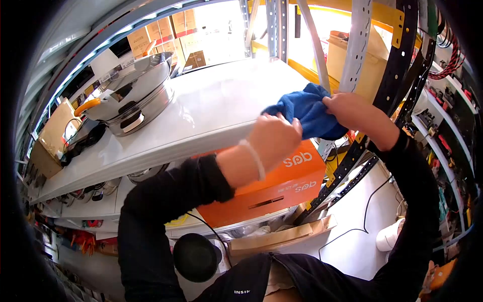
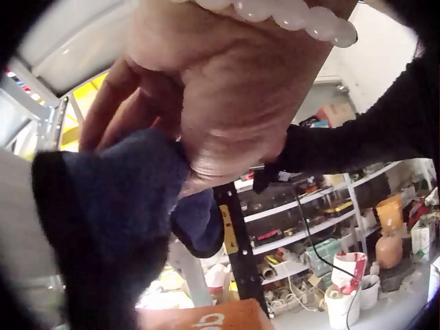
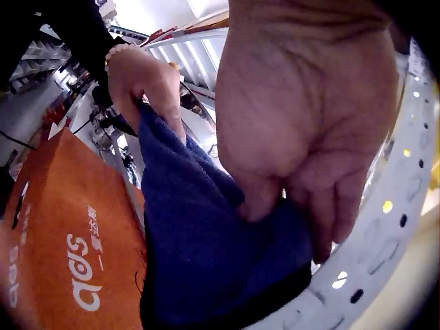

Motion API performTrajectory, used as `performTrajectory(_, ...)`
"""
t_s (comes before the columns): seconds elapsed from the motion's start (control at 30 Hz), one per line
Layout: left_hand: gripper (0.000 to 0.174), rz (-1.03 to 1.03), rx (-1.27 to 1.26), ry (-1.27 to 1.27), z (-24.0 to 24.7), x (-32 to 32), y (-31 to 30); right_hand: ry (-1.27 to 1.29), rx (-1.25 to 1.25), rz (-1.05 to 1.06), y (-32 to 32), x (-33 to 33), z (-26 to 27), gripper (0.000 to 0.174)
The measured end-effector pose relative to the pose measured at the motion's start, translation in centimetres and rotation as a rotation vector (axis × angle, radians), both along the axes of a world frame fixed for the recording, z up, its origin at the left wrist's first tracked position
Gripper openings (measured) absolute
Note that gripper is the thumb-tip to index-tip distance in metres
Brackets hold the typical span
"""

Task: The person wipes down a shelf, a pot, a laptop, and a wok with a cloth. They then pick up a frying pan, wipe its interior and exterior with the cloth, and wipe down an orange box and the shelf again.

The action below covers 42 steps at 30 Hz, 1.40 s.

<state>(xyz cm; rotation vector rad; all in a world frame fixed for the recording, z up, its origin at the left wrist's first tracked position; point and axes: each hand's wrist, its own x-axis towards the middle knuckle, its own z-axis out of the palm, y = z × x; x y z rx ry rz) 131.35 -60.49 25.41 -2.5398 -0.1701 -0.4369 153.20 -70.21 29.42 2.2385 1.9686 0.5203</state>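
Observation:
A blue cloth [image 1: 307, 108] with a dark edge is stretched between both hands at the right end of the white shelf [image 1: 221, 95]. My left hand [image 1: 274, 136], with a pale bead bracelet at the wrist, pinches one side of it. On the other side, my right hand [image 1: 354, 113] grips the cloth between thumb and fingers. The right wrist view shows the cloth [image 3: 206, 234] hanging in folds from both hands. Close up in the left wrist view, the left hand [image 2: 206, 89] has its fingers curled over the bunched fabric, so their tips are partly hidden.
Steel steamer pots [image 1: 136, 95] with orange handles stand on the shelf's left part. An orange box [image 1: 266, 189] sits below the shelf front. Perforated metal posts [image 1: 354, 50] rise beside the right hand. Lower down are a black pan [image 1: 196, 257] and a cable [image 1: 365, 221].

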Motion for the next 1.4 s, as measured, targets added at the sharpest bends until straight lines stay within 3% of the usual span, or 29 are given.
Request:
performTrajectory(0.07,0.034,-0.071,0.073,-0.040,-1.5,-0.2,-1.3,-0.013,-0.037,0.051,-1.6,0.3,0.5,0.014)
performTrajectory(0.13,0.031,-0.185,-0.087,-0.078,-2.4,-0.5,-3.4,-0.007,-0.127,0.064,-3.6,-0.2,2.0,0.017)
performTrajectory(0.23,0.029,-0.268,-0.267,-0.129,-2.4,-0.3,-5.1,0.185,-0.056,0.118,-5.8,0.9,2.9,0.018)
performTrajectory(0.33,0.035,-0.284,-0.399,-0.131,-2.0,-0.2,-5.2,0.416,0.348,0.150,-6.8,1.6,1.6,0.027)
performTrajectory(0.37,0.035,-0.305,-0.444,-0.134,-1.9,-0.3,-5.2,0.436,0.424,0.187,-7.0,0.6,0.8,0.027)
performTrajectory(0.4,0.034,-0.327,-0.489,-0.133,-1.9,-0.5,-5.2,0.644,0.370,0.178,-6.8,0.4,-0.2,0.027)
performTrajectory(0.47,0.040,-0.328,-0.453,-0.083,-3.6,-0.9,-5.2,0.404,0.391,0.338,-7.8,-1.4,-0.2,0.026)
performTrajectory(0.57,0.046,-0.351,-0.492,-0.069,-3.8,-1.6,-4.9,0.378,0.452,0.372,-10.5,-2.5,0.4,0.025)
performTrajectory(0.67,0.049,-0.377,-0.545,-0.094,-3.5,-2.2,-4.9,0.292,0.529,0.259,-13.2,-2.2,-1.3,0.022)
performTrajectory(0.73,0.049,-0.459,-0.513,-0.147,-3.0,-2.2,-5.1,0.359,0.901,0.358,-16.0,-2.3,-2.9,0.022)
performTrajectory(0.77,0.048,-0.531,-0.473,-0.186,-2.5,-2.3,-5.5,0.342,0.942,0.433,-17.2,-3.6,-1.9,0.024)
performTrajectory(0.83,0.045,-0.610,-0.446,-0.198,-1.5,-2.4,-6.9,0.355,0.885,0.326,-17.4,-5.3,-1.7,0.025)
performTrajectory(0.9,0.043,-0.591,-0.505,-0.071,-2.7,-1.3,-6.7,0.167,0.495,0.040,-16.9,-6.0,-0.8,0.033)
performTrajectory(0.93,0.041,-0.584,-0.533,-0.007,-3.0,-0.8,-6.6,0.255,0.353,-0.043,-17.1,-5.2,-1.1,0.031)
performTrajectory(1.0,0.037,-0.454,-0.595,-0.007,-2.0,-0.4,-5.6,0.183,0.551,-0.042,-18.7,-3.2,-1.1,0.024)
performTrajectory(1.03,0.037,-0.376,-0.689,-0.007,-1.3,-0.1,-4.8,0.403,0.763,-0.089,-19.2,-2.7,-0.9,0.021)
performTrajectory(1.07,0.035,-0.507,-0.497,-0.179,-0.5,0.0,-3.2,0.511,0.730,-0.063,-19.5,-2.3,-0.7,0.022)
performTrajectory(1.13,0.011,-0.399,-0.609,-0.146,2.0,0.6,-1.1,0.518,0.388,-0.199,-19.5,-0.1,-1.5,0.018)
performTrajectory(1.17,0.009,-0.358,-0.605,-0.125,2.8,0.8,0.1,0.502,0.458,-0.141,-19.4,1.3,-2.3,0.016)
performTrajectory(1.2,0.014,-0.342,-0.680,-0.076,3.6,0.8,1.1,0.503,0.500,-0.220,-19.2,0.8,-1.1,0.016)
performTrajectory(1.27,0.016,-0.198,-0.890,-0.019,5.4,0.8,2.1,0.312,0.756,0.167,-18.1,2.9,-1.8,0.022)
performTrajectory(1.33,0.015,-0.189,-0.953,-0.019,6.6,1.0,3.4,0.654,0.774,0.016,-17.2,1.7,-1.4,0.026)
performTrajectory(1.4,0.014,-0.050,-1.253,-0.036,7.7,1.5,4.1,1.054,0.782,-0.107,-16.0,1.2,-1.2,0.030)
